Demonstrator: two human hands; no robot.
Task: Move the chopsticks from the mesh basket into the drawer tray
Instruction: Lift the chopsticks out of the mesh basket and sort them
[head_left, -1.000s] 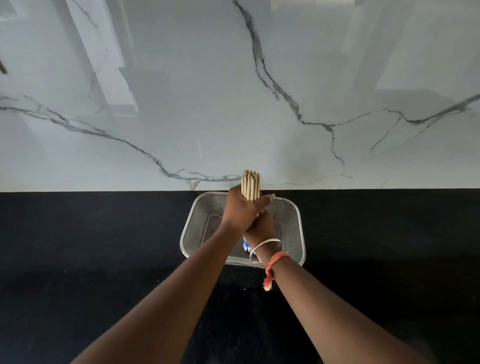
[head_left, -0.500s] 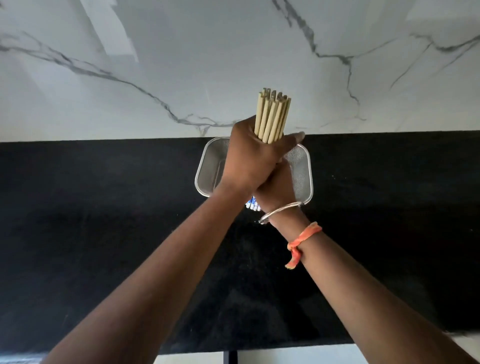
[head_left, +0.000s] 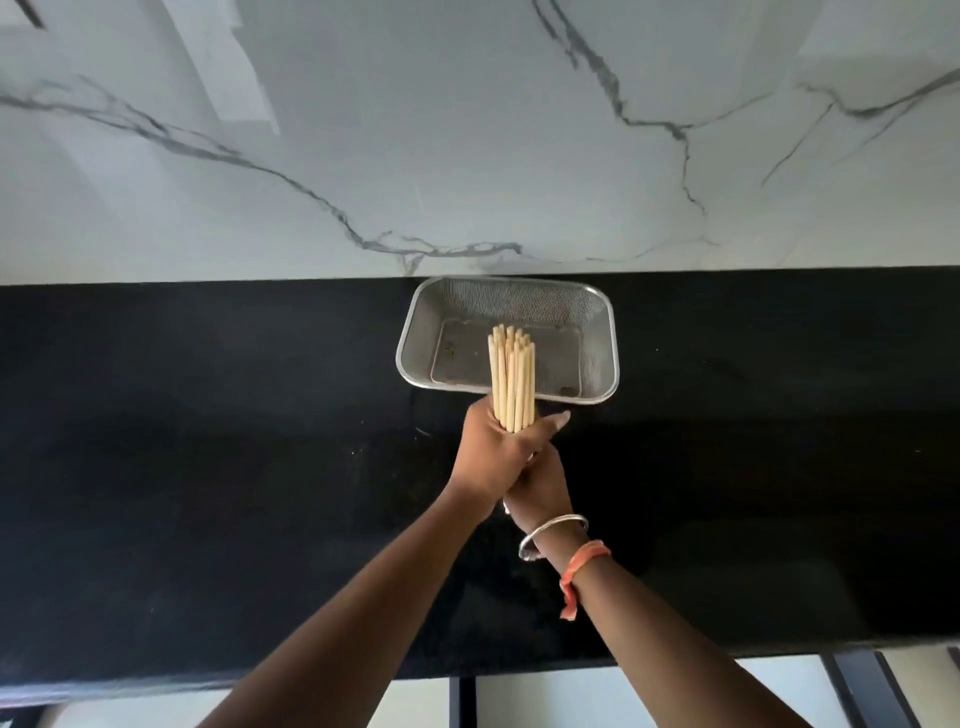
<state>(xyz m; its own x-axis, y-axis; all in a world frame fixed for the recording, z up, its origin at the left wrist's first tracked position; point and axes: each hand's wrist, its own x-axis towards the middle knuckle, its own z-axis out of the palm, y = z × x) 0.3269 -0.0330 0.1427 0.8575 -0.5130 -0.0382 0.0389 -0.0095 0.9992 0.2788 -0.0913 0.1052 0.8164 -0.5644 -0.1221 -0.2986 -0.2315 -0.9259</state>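
A bundle of pale wooden chopsticks (head_left: 512, 382) stands upright above the black countertop, just in front of the mesh basket (head_left: 602, 332). My left hand (head_left: 493, 457) is wrapped around the bundle's middle. Below it, my right hand (head_left: 543, 488) grips the lower part, which is hidden by both fists. The steel basket sits against the marble wall and holds no chopsticks. No drawer tray is in view.
The black countertop (head_left: 208, 441) runs the full width, with the white marble backsplash (head_left: 467, 130) behind it. White cabinet fronts (head_left: 675, 691) show below the counter's front edge. A silver bangle and an orange thread sit on my right wrist.
Both hands have drawn the chopstick bundle out of the basket and back toward me. The view has tilted down, so the counter's front edge and the cabinet fronts show.
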